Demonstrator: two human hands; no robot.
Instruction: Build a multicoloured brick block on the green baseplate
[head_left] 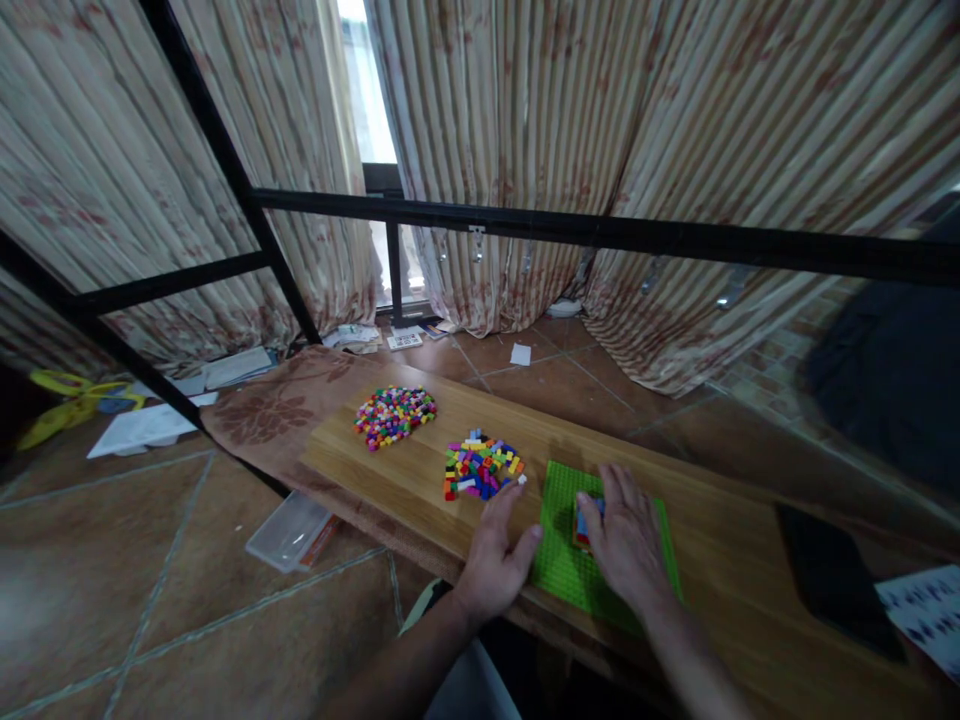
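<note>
My left hand [495, 568] is at the near edge of a pile of larger toy bricks [484, 465] in mixed colours, its thumb apart from the fingers. By its fingertips lies a white brick [522, 480]; I cannot tell whether they touch. My right hand [628, 538] is stretched over a green studded baseplate [559, 555]. Beneath its thumb a small build of blue and red bricks [581, 530] shows on the plate, partly covered by the hand. The right fingertips point toward the plate's far edge.
Farther left on the wooden board [337, 440] lies a heap of small bricks [394, 413]. To the right are a dark flat tablet-like object [836, 575] and a printed sheet [926, 610]. A clear plastic box [289, 530] stands below on the tiles. A black metal rail [525, 222] runs behind.
</note>
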